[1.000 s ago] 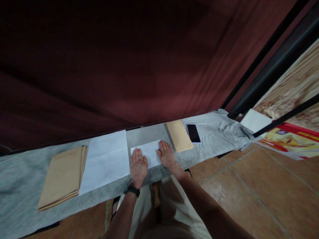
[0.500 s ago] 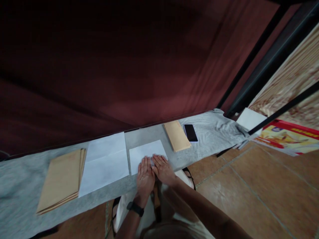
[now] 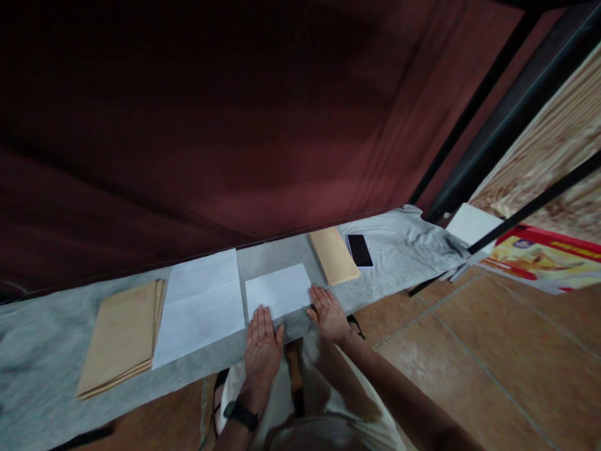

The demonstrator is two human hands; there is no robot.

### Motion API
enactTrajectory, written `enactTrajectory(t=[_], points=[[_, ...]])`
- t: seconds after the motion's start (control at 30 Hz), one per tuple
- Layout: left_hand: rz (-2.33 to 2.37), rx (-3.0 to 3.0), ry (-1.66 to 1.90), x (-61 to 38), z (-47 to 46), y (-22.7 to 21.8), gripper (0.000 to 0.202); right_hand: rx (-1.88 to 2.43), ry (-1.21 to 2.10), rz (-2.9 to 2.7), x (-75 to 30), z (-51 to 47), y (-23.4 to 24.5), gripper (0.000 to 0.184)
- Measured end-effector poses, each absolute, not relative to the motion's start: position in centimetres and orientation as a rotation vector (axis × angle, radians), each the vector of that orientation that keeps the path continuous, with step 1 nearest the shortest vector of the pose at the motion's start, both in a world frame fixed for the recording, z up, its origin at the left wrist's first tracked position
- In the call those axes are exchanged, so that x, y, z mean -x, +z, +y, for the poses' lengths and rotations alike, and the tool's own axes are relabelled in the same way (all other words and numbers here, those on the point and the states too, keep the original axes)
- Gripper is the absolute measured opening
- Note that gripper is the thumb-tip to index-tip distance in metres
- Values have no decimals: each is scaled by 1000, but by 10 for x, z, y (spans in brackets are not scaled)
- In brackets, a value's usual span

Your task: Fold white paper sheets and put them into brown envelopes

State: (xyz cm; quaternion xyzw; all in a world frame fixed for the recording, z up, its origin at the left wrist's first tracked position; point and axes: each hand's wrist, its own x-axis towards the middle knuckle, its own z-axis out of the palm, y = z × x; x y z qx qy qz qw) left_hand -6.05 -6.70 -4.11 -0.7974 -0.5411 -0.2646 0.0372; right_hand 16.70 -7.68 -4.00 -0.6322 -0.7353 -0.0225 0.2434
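A folded white sheet of paper [image 3: 279,289] lies flat on the grey cloth in front of me. My left hand [image 3: 263,338] rests with its fingers out flat on the sheet's near left edge. At the sheet's near right corner lies my right hand [image 3: 327,313], palm down with fingers stretched. Neither hand grips anything. Left of the folded sheet is a larger white sheet of paper [image 3: 200,307] with a crease across it. A brown envelope [image 3: 334,255] lies beyond my right hand.
Several brown envelopes [image 3: 119,338] are stacked at the left. A phone [image 3: 359,250] lies right of the single envelope. The narrow bench with its grey cloth [image 3: 404,250] runs along a dark red curtain [image 3: 282,156]. A colourful box [image 3: 544,257] stands on the tiled floor at right.
My hands, side by side over the folded sheet's near edge before, have slid apart: the left hand to the left, the right hand to the right.
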Motion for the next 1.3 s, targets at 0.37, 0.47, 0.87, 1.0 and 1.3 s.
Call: enactTrajectory(t=[0.37, 0.47, 0.87, 1.0, 1.3], points=[[-1564, 2573, -718, 47, -80, -28, 56, 1622, 53, -2068, -143, -91, -27, 52], [-1538, 2646, -646, 39, -83, -32, 54, 1572, 130, -2116, -126, -93, -30, 50], [-1618, 2534, -710, 63, -89, -40, 61, 1839, 106, -1926, -167, -87, -22, 45], [-1610, 2513, -727, 63, -88, -43, 62, 2030, 222, -1768, -161, -58, -9, 40], [-1599, 2527, -713, 66, -88, -43, 64, 2117, 447, -1452, -156, -10, -7, 15]])
